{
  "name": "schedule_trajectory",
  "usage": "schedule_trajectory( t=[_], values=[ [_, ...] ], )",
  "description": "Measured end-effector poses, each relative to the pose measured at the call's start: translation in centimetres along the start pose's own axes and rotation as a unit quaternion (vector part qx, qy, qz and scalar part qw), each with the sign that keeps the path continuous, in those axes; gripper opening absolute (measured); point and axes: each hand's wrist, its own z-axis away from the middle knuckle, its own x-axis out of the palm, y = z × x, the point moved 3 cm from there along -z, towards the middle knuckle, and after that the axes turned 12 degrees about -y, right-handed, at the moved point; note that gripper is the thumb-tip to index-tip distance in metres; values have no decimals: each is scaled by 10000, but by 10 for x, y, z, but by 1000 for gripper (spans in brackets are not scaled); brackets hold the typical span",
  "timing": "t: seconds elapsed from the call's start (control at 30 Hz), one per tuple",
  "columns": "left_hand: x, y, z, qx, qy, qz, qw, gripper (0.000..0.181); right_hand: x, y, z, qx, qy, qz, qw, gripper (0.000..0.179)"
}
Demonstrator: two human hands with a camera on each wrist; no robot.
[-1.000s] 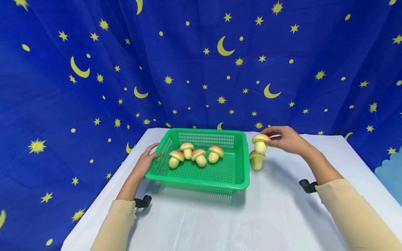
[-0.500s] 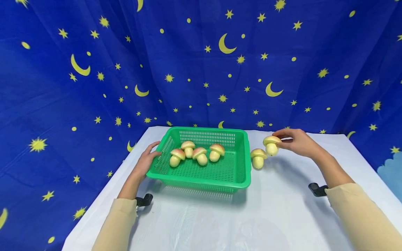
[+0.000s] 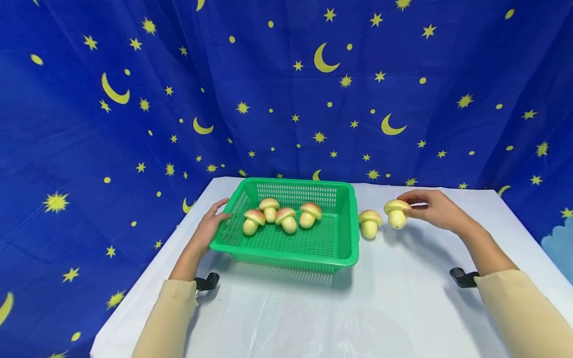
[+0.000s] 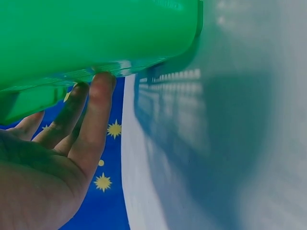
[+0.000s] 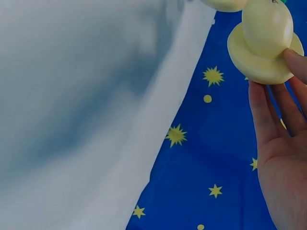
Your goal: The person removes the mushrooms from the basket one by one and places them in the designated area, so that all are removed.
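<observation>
1. Sitting centrally is the slotted green basket (image 3: 284, 257).
2. At its nine o'clock, the left hand (image 3: 208, 226) grips it.
3. At three o'clock, the right hand (image 3: 432, 209) pinches a glossy mushroom (image 3: 396, 218), cream-stemmed and yellow-capped.
4. Four smooth, pink-tinged mushrooms (image 3: 286, 220) lie inside the basket.

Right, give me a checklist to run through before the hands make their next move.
1. Right hand free: not ok; it pinches a toy mushroom.
2. Held mushroom apart from the loose mushroom beside it: ok; a narrow gap shows in the head view.
3. Left hand touching the green basket at its left rim: ok.
4. Four basket mushrooms within the walls: ok.
5. Basket's base flat on the white table: cannot tell.
</observation>
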Motion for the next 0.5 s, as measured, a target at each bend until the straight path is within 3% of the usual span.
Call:
schedule_trajectory(
  t=[0.5],
  values=[
    [0, -1, -1, -42, 32, -5, 10000, 58, 18, 23, -4, -16, -131, -78, 9999, 38]
  ],
)
